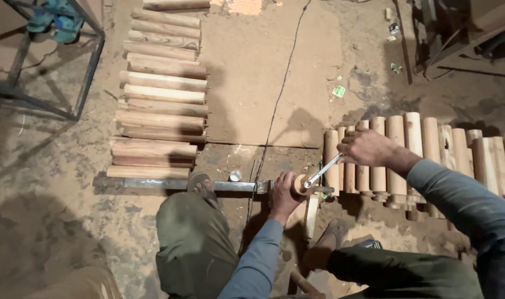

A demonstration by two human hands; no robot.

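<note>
Turned wooden posts (407,158) crowd right behind your right hand (368,148), fingers wrapped round the wrench (323,171); left hand (284,195) fingers clamp the round wooden piece (300,185) beside the metal bar (169,184).

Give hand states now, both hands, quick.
Left hand: closed around the round wooden piece.
Right hand: closed on the metal wrench.
</note>
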